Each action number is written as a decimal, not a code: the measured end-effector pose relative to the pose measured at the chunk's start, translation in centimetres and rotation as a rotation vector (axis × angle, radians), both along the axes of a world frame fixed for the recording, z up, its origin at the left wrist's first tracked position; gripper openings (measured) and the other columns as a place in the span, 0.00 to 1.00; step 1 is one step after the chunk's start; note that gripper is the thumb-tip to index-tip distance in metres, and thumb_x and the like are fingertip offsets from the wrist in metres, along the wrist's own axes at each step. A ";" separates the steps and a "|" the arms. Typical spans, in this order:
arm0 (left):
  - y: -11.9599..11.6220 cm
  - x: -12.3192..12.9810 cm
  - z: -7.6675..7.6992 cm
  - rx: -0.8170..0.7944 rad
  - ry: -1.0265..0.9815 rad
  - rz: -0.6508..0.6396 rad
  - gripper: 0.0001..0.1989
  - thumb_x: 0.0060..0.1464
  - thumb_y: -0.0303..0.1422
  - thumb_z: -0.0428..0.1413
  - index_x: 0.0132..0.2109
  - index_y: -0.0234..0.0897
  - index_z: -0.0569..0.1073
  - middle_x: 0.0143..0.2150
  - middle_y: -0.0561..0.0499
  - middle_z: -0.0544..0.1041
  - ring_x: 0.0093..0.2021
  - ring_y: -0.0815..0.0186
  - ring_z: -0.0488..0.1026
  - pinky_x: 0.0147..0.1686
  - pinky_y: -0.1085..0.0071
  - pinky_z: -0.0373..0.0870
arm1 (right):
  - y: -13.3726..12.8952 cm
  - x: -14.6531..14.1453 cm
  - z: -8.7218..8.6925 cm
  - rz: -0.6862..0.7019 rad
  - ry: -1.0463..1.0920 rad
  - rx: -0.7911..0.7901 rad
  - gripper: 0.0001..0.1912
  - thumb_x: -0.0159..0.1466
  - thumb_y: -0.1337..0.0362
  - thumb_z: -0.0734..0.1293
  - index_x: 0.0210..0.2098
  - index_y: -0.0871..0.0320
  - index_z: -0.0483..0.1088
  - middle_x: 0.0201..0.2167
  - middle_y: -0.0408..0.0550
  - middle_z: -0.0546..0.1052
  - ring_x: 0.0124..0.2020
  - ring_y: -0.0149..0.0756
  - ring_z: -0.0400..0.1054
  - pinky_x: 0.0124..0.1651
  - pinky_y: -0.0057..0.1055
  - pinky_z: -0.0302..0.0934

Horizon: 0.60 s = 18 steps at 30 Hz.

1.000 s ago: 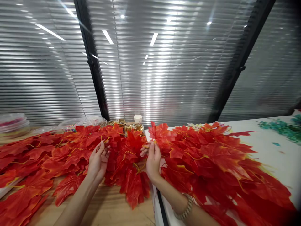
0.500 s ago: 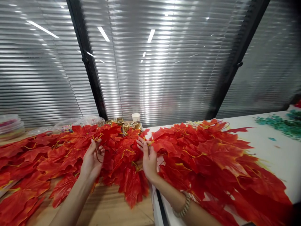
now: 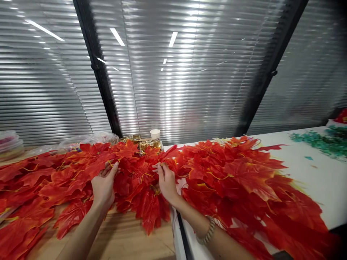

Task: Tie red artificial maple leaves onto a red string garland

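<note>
Red artificial maple leaves with yellow veins and thin yellow stems lie heaped from the left edge across to the right. Over the left part of the heap, my left hand is closed, thumb against curled fingers, on a thin yellow leaf stem. Close to the middle, my right hand pinches the base of a red maple leaf between thumb and forefinger. The leaf's blade points away, up and to the right. The other right fingers are partly hidden behind the pinch.
Behind the heap stand a white paper cup, gold-wrapped packets and clear plastic packaging. Stacked plastic tubs sit far left. Green leafy pieces lie on the white table. A wooden table adjoins it.
My left hand has turned, its thumb now closing toward the fingers. My right fingers have come together in a pinch, and a leaf now stands up from them.
</note>
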<state>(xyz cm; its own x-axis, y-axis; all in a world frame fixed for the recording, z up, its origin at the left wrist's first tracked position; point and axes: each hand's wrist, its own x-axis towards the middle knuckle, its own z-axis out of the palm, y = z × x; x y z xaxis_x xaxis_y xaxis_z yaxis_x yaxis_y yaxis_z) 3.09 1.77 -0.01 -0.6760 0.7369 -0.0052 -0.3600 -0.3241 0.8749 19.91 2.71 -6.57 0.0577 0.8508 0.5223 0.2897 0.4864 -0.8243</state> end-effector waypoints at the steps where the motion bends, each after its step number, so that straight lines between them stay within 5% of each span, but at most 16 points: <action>1: 0.0 0.0 0.0 0.006 -0.002 -0.004 0.09 0.44 0.16 0.60 0.32 0.31 0.73 0.31 0.54 0.74 0.27 0.75 0.72 0.31 0.79 0.72 | 0.1 0.1 -0.2 -0.026 -0.089 -0.006 0.14 0.69 0.62 0.50 0.37 0.59 0.63 0.32 0.49 0.76 0.36 0.36 0.72 0.41 0.30 0.63; 8: 0.0 -0.7 0.0 0.032 -0.107 -0.077 0.07 0.50 0.18 0.56 0.29 0.32 0.73 0.29 0.56 0.72 0.26 0.76 0.71 0.26 0.81 0.71 | 0.1 0.1 -0.7 -0.031 -0.271 -0.009 0.12 0.65 0.68 0.52 0.33 0.60 0.65 0.31 0.52 0.73 0.34 0.39 0.69 0.39 0.31 0.60; 18: 0.2 -0.9 -0.6 -0.009 -0.127 -0.123 0.08 0.49 0.16 0.57 0.29 0.33 0.72 0.30 0.56 0.73 0.29 0.77 0.73 0.30 0.83 0.72 | -0.1 0.5 -0.7 0.017 -0.229 -0.009 0.08 0.56 0.72 0.55 0.25 0.59 0.63 0.25 0.49 0.72 0.27 0.35 0.66 0.33 0.29 0.61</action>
